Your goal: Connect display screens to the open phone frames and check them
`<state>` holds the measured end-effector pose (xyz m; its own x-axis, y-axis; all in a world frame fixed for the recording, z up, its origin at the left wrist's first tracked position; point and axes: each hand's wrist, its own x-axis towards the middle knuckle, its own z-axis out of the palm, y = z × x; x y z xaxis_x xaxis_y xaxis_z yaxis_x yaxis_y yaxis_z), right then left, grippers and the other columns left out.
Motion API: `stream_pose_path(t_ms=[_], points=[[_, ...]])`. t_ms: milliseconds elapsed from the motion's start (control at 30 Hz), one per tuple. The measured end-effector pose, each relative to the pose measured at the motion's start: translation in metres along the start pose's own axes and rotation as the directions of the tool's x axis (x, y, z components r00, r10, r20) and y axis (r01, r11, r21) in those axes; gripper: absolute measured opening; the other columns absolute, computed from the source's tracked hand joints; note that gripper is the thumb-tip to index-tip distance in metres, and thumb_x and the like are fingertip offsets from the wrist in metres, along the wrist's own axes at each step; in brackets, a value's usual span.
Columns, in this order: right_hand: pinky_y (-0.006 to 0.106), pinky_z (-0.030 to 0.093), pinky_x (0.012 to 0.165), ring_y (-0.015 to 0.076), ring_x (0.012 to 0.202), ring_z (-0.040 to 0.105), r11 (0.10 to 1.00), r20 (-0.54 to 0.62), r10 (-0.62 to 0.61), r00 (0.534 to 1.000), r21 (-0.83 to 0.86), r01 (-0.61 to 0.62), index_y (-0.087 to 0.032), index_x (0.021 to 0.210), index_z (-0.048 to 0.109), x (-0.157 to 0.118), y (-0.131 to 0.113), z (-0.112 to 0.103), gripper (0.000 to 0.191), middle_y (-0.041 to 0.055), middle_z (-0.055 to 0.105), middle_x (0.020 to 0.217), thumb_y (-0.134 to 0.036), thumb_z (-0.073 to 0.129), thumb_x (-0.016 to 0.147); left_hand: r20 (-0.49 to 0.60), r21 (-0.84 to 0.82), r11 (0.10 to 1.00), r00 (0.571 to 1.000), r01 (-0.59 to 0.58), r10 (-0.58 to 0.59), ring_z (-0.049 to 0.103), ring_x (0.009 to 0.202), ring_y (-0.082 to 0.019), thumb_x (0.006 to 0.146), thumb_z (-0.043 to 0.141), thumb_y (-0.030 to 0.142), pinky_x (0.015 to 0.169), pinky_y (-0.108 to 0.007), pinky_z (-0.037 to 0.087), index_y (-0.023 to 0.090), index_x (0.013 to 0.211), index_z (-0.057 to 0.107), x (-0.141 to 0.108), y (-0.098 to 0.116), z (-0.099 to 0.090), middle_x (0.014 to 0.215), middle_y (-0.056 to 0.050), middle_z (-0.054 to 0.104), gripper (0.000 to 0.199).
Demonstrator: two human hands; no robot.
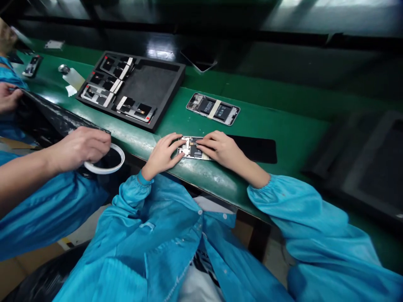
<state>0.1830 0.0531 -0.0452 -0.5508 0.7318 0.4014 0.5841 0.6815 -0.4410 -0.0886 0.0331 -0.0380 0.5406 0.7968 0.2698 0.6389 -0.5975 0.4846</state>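
We have the opened smartphone, a slim silver-edged rectangle with black and white internals, between both hands on the glossy green tabletop, its long axis running roughly nine to three o'clock. It lies at three o'clock from our left hand, spread open with thumb and fingers apart at its end, and at nine o'clock from our right hand, fingertips bunched over its middle; we cannot tell whether they pinch anything. Both hands touch it, neither nearer.
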Motion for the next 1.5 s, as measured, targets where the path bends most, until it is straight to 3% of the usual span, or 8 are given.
stream_pose_path(t_ms=[233,533,767,1033,1167,1333,1500], points=[[0.043,0.053,0.079,0.0265,0.09,0.066,1.0,-0.017,-0.013,1.0,0.004,0.013,-0.019,0.11,0.081,-0.001,-0.003,-0.002,0.03,0.0122,0.073,0.098,-0.037,0.058,0.106,-0.002,0.081,0.996,1.0,-0.028,0.028,0.057,0.138,-0.03,0.108,0.051,0.038,0.118,-0.049,0.046,0.018,0.141,0.065,-0.001,0.006,0.002,0.147,-0.016,0.062,0.041],[0.042,0.053,0.077,0.0265,0.089,0.066,1.0,-0.029,-0.029,0.999,-0.009,0.028,-0.016,0.11,0.081,0.0,-0.003,0.0,0.028,0.0124,0.072,0.097,-0.034,0.06,0.106,0.086,0.276,0.959,0.995,-0.067,0.045,0.054,0.14,-0.031,0.109,0.048,0.031,0.117,-0.051,0.046,0.029,0.145,0.065,0.0,0.013,0.0,0.152,-0.011,0.06,0.04],[0.044,0.052,0.078,0.0283,0.09,0.066,1.0,0.009,0.008,1.0,0.005,-0.008,-0.017,0.11,0.081,0.0,-0.002,0.001,0.03,0.0133,0.072,0.097,-0.037,0.058,0.106,0.121,0.384,0.916,0.99,-0.114,0.073,0.059,0.134,-0.032,0.111,0.046,0.035,0.112,-0.052,0.052,0.024,0.144,0.066,0.004,0.023,-0.002,0.15,-0.012,0.063,0.04],[0.047,0.054,0.082,0.0302,0.093,0.064,0.999,0.079,0.033,0.996,0.001,-0.033,-0.016,0.112,0.08,0.006,-0.002,-0.001,0.034,0.0155,0.072,0.101,-0.038,0.055,0.105,0.038,0.281,0.958,0.998,-0.049,0.04,0.059,0.133,-0.03,0.112,0.044,0.041,0.12,-0.052,0.047,0.025,0.143,0.067,0.001,0.017,0.009,0.15,-0.012,0.062,0.043],[0.052,0.054,0.092,0.0335,0.104,0.064,0.999,0.064,0.027,0.998,-0.02,-0.026,-0.015,0.129,0.073,0.006,-0.006,-0.008,0.042,0.0182,0.071,0.114,-0.044,0.055,0.105,0.001,0.165,0.986,1.0,-0.023,0.023,0.055,0.14,-0.031,0.11,0.048,0.047,0.121,-0.052,0.045,0.024,0.147,0.064,-0.001,0.007,0.006,0.158,-0.014,0.054,0.046],[0.062,0.048,0.107,0.043,0.13,0.056,0.991,0.061,0.042,0.997,-0.133,-0.034,-0.012,0.15,0.058,-0.013,0.003,-0.036,0.071,0.0255,0.061,0.141,-0.064,0.054,0.101,0.114,0.033,0.996,0.99,-0.083,0.079,0.037,0.157,-0.037,0.097,0.066,0.063,0.129,-0.057,0.035,0.021,0.165,0.038,0.016,-0.002,0.0,0.168,-0.019,0.039,0.084],[0.066,0.047,0.109,0.0481,0.135,0.055,0.971,0.104,0.171,0.98,-0.186,-0.15,-0.014,0.156,0.05,-0.05,0.026,-0.057,0.094,0.0258,0.06,0.146,-0.084,0.05,0.093,0.247,-0.019,0.991,0.96,-0.133,0.134,0.049,0.146,-0.038,0.091,0.074,0.053,0.125,-0.056,0.04,0.02,0.163,0.04,0.042,-0.002,0.006,0.158,-0.019,0.051,0.087]])
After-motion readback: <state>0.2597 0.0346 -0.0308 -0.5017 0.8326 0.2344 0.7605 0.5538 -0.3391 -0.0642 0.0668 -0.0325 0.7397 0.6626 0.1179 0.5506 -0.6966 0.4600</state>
